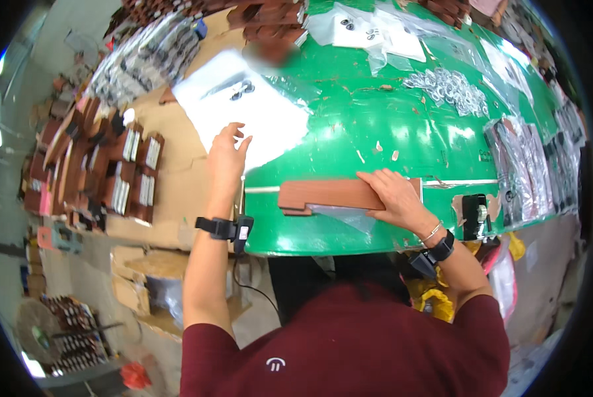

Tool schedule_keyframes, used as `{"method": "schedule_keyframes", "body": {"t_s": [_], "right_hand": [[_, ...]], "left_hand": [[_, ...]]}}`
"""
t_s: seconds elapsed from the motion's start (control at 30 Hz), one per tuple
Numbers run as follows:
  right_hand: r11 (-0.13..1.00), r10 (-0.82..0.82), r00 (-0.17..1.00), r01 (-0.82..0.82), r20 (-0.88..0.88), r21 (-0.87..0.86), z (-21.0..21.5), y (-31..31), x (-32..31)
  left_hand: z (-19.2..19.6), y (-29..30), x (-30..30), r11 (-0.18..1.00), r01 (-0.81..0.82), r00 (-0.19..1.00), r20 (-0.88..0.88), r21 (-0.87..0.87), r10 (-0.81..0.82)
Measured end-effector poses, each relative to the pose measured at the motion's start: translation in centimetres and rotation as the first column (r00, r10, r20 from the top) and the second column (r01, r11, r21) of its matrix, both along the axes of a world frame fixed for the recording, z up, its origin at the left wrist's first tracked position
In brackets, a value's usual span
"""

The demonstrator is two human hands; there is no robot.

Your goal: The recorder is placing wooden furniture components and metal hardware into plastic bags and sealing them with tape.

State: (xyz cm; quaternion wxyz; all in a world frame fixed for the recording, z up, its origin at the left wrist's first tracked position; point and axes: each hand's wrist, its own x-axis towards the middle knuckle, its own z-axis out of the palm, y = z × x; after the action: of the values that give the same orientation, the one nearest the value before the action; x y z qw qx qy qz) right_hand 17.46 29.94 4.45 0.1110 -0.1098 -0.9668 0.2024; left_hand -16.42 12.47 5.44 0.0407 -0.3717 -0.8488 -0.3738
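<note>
My right hand (397, 200) grips the right end of a long reddish-brown wooden piece (333, 194). Its fingers lie across the top and the thumb is at the near edge. The piece lies lengthwise near the front of the green tabletop (296, 231) and has a step cut at its left end. Clear plastic film (352, 217) shows along its near side. My left hand (227, 157) is raised with thumb and fingers apart, holding nothing, by the lower left of a white sheet (270, 126). Small black parts (242, 90) rest on that sheet.
Stacked brown wooden pieces (121, 172) stand on cardboard at left, with plastic-wrapped bundles (144, 59) behind. Clear rings (448, 91) lie in a pile at far right. Wrapped brown pieces (521, 165) and a black tape dispenser (475, 215) sit at the right edge.
</note>
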Motion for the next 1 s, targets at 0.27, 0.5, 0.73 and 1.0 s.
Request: {"method": "schedule_keyframes", "body": {"t_s": [0.27,0.5,0.73,1.0], "right_hand": [[0.976,-0.043,0.989,0.012,-0.139,-0.217,0.6,0.7,0.7],[0.905,-0.168,0.958,0.058,-0.231,-0.421,0.8,0.7,-0.6],[0.575,-0.259,0.939,-0.038,-0.226,-0.817,0.4,-1.5,-5.2],[0.063,-0.163,0.97,-0.173,-0.181,-0.983,0.1,-5.8,-13.6]], "left_hand": [[-6.2,2.8,-3.7,0.936,0.133,0.991,0.047,-0.326,-0.124],[-5.0,2.0,-7.4,0.977,0.047,0.831,0.535,0.21,-0.155],[4.8,2.7,-2.6,0.863,0.102,0.962,0.172,0.495,-0.212],[0.9,-1.6,9.3,0.934,0.026,0.913,0.372,0.355,-0.166]]}}
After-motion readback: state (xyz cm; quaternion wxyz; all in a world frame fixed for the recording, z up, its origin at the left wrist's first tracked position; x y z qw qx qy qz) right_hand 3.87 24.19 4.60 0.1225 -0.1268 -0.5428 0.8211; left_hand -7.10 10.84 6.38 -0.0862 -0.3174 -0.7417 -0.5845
